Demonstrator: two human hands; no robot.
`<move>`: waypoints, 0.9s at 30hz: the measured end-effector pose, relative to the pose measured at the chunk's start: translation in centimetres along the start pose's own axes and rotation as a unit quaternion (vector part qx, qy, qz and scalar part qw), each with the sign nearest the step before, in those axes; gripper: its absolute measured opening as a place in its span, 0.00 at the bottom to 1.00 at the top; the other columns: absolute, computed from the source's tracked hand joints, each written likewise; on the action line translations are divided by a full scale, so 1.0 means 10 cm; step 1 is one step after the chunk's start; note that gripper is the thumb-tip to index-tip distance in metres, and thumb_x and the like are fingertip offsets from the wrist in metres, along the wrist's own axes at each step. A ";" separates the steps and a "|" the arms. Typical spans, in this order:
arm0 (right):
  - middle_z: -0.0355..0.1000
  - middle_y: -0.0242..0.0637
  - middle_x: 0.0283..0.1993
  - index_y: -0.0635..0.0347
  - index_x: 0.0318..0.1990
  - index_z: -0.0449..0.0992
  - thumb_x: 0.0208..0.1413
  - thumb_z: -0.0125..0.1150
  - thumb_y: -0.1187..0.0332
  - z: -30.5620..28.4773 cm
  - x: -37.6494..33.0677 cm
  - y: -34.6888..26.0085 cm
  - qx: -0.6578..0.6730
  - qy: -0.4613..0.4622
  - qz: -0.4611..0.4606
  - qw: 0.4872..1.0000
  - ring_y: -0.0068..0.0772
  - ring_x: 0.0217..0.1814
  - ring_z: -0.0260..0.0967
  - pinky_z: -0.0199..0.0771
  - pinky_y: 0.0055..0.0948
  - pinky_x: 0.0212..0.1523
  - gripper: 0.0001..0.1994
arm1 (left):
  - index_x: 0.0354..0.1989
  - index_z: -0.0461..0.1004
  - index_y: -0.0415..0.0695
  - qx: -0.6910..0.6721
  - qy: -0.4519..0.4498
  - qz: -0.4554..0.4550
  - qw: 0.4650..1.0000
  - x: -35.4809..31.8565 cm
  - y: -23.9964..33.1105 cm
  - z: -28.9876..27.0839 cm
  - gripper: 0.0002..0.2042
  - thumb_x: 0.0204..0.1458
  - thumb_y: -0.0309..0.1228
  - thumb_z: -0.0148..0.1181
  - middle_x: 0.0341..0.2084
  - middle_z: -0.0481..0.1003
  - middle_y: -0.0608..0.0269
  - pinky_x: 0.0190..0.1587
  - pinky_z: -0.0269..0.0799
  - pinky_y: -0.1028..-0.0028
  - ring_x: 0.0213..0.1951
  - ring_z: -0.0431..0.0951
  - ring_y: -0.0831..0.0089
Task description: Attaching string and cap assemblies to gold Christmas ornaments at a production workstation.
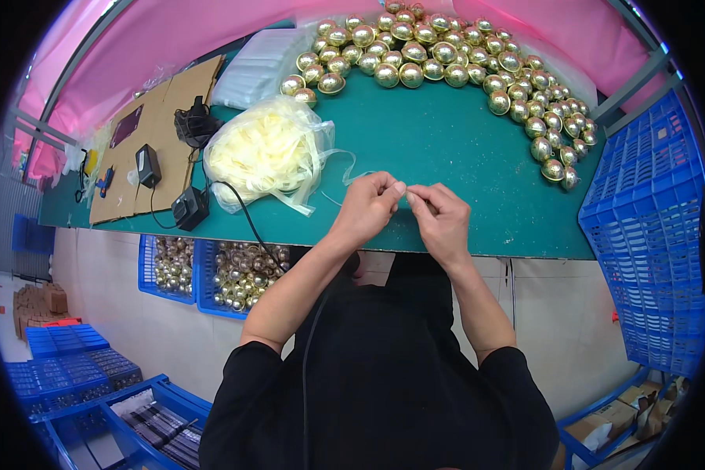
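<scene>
My left hand [368,207] is closed in a pinch over the front part of the green table. A thin, pale, see-through ribbon [323,194] trails leftward from it. Close beside, my right hand [444,222] also pinches, thumb and forefinger pressed together, its fingertips almost meeting the left thumb. Whatever lies between the right fingertips is too small to make out. Just left of my hands sits a clear plastic bag [319,133] heaped with cream-coloured ribbons [262,157], some spilling over its edge.
Many shiny gold balls [444,52] curve along the back and right of the green table [446,149]. Flattened cardboard [121,192], black adapters [189,208] and a cable lie left. Blue crates [642,204] stand at right; crates of gold balls [247,274] sit below the table.
</scene>
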State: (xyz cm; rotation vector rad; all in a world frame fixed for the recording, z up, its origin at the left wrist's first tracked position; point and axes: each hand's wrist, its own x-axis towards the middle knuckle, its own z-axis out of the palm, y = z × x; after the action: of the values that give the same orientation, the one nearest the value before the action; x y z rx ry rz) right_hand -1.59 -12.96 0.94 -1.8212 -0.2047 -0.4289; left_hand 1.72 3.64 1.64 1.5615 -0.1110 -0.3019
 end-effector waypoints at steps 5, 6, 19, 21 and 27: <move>0.75 0.34 0.28 0.63 0.39 0.83 0.57 0.69 0.79 -0.06 0.10 0.03 -0.105 0.033 -0.143 0.984 0.20 0.24 0.66 0.63 0.26 0.23 0.04 | 0.30 0.74 0.41 -0.063 -0.041 -0.042 0.996 0.11 0.04 0.05 0.12 0.66 0.34 0.58 0.20 0.71 0.70 0.23 0.62 0.79 0.21 0.67 0.81; 0.75 0.34 0.28 0.63 0.38 0.83 0.57 0.69 0.79 -0.07 0.11 0.06 -0.102 0.039 -0.135 0.985 0.20 0.24 0.66 0.63 0.26 0.24 0.03 | 0.32 0.75 0.40 -0.057 -0.051 -0.051 0.996 0.16 0.05 0.06 0.12 0.66 0.34 0.59 0.20 0.71 0.69 0.24 0.64 0.78 0.21 0.69 0.81; 0.74 0.33 0.29 0.65 0.37 0.83 0.59 0.67 0.76 -0.18 0.23 0.54 -0.046 0.110 0.025 0.993 0.19 0.25 0.64 0.63 0.25 0.25 0.02 | 0.60 0.73 0.42 0.566 0.186 0.224 0.771 2.40 0.31 -0.10 0.27 0.50 0.31 0.70 0.53 0.72 0.43 0.55 0.72 0.49 0.57 0.74 0.45; 0.75 0.33 0.29 0.65 0.37 0.83 0.59 0.67 0.76 -0.17 0.21 0.53 -0.034 0.117 0.031 0.992 0.18 0.25 0.64 0.63 0.25 0.25 0.02 | 0.57 0.73 0.42 0.584 0.196 0.223 0.755 2.55 0.14 -0.15 0.25 0.48 0.27 0.69 0.53 0.71 0.44 0.54 0.72 0.51 0.54 0.73 0.44; 0.74 0.30 0.29 0.65 0.37 0.83 0.60 0.67 0.75 -0.18 0.20 0.51 -0.014 0.123 0.046 0.991 0.14 0.26 0.63 0.62 0.23 0.25 0.02 | 0.57 0.72 0.42 0.545 0.194 0.320 0.750 2.58 -0.06 -0.18 0.25 0.48 0.27 0.67 0.48 0.73 0.43 0.52 0.73 0.51 0.50 0.74 0.45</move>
State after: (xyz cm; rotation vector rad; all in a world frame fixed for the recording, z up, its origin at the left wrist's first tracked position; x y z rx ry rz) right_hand 1.71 -16.30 -2.44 -1.7796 0.0562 -0.5884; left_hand 26.81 -1.25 -2.10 2.5698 -0.5599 0.8006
